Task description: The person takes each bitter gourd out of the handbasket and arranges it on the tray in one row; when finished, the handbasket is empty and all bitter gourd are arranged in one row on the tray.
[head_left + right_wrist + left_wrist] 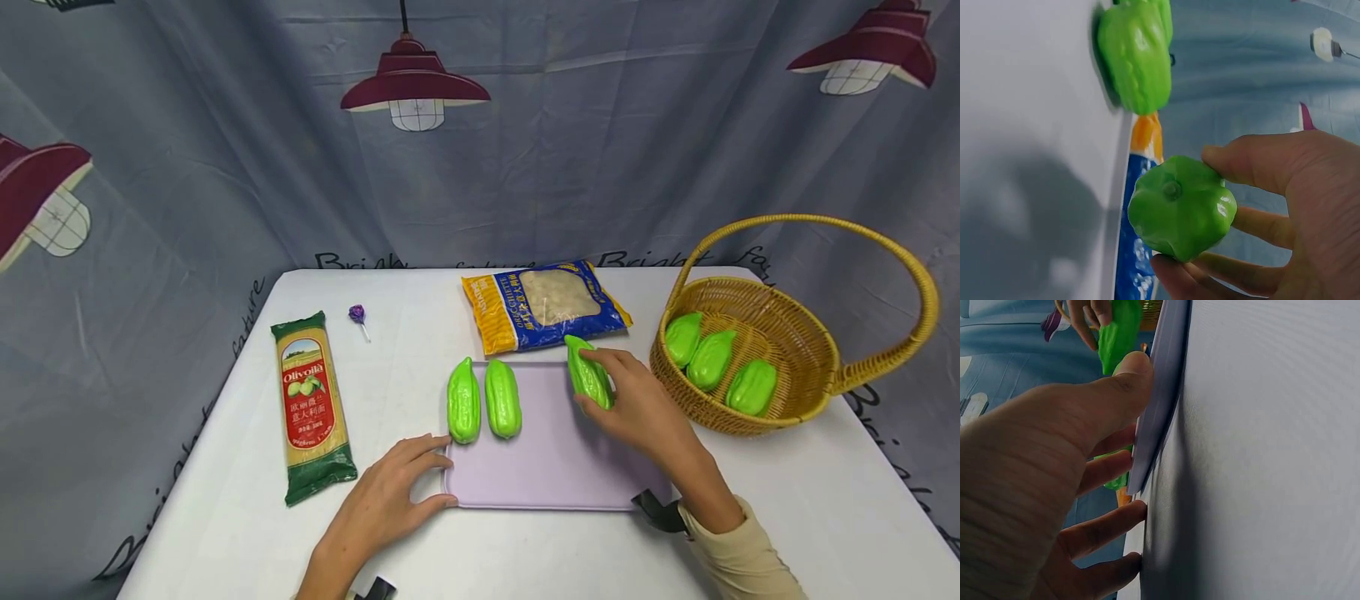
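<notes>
My right hand [637,408] holds a green bitter melon [587,372] between thumb and fingers, above the right part of a pale purple tray [555,475]. In the right wrist view its blunt, lobed end [1182,206] faces the camera. Two more bitter melons, one with a pointed tip [463,402] and one blunter [502,400], lie side by side on the tray's left part. My left hand [390,492] touches the tray's front left corner with spread fingers, the thumb at its rim [1163,375].
A wicker basket [810,408] with a tall handle stands at the right, with three bitter melons [709,360] inside. Behind the tray lies a blue and yellow pasta bag [547,304]. To the left are a spaghetti packet [311,408] and a purple lollipop [357,314].
</notes>
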`<action>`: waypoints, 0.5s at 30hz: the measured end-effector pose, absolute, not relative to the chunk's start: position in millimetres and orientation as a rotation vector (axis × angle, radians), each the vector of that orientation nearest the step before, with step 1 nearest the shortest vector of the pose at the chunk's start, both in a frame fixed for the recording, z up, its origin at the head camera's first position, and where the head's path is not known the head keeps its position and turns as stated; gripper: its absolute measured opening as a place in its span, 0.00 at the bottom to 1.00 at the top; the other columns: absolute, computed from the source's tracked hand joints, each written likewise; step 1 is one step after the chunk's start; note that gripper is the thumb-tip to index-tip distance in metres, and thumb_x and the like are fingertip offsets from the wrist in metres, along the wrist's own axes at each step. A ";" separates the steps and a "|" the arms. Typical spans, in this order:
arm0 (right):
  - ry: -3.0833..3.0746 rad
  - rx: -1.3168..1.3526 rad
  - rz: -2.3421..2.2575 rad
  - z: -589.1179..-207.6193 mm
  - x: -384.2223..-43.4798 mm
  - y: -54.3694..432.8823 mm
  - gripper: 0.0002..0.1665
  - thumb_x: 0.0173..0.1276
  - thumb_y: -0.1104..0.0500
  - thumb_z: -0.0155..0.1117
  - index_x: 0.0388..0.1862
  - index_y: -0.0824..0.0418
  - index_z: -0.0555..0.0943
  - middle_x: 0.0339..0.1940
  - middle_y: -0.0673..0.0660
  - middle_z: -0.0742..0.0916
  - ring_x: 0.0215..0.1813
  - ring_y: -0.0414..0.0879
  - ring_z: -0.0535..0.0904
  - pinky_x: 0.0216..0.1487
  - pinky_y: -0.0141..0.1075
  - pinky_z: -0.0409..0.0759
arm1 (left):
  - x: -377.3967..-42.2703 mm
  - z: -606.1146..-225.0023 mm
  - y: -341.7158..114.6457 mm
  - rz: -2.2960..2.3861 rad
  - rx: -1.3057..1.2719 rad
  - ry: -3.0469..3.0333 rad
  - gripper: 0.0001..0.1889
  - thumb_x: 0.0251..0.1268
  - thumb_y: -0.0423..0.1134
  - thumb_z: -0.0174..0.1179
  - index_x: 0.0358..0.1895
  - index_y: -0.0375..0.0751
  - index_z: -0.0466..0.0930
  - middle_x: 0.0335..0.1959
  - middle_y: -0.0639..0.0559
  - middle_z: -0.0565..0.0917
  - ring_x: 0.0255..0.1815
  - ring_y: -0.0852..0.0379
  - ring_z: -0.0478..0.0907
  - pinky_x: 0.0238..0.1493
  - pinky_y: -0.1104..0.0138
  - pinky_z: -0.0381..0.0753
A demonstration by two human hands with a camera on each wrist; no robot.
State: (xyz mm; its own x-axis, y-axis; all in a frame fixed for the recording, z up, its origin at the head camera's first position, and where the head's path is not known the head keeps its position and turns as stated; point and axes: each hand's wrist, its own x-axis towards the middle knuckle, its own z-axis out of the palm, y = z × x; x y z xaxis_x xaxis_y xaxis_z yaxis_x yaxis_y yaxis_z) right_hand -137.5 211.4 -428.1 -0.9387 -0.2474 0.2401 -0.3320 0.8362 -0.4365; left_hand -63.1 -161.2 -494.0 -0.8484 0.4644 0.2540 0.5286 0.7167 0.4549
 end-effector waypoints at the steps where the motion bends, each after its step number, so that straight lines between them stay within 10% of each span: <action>1: -2.851 0.456 0.732 -429.1 -138.3 209.0 0.39 0.66 0.54 0.80 0.74 0.62 0.78 0.68 0.70 0.83 0.68 0.70 0.80 0.65 0.66 0.82 | -63.1 -494.1 -161.2 -0.798 -0.811 -2.798 0.23 0.56 0.55 0.83 0.53 0.55 0.89 0.70 0.58 0.83 0.71 0.55 0.79 0.72 0.57 0.82; 15: -2.931 0.518 0.780 -445.9 -139.5 171.3 0.39 0.66 0.53 0.81 0.73 0.62 0.78 0.67 0.67 0.84 0.65 0.64 0.82 0.62 0.61 0.86 | -63.8 -494.2 -161.8 -0.809 -0.829 -2.775 0.23 0.56 0.55 0.83 0.53 0.55 0.89 0.70 0.58 0.83 0.71 0.55 0.79 0.71 0.57 0.83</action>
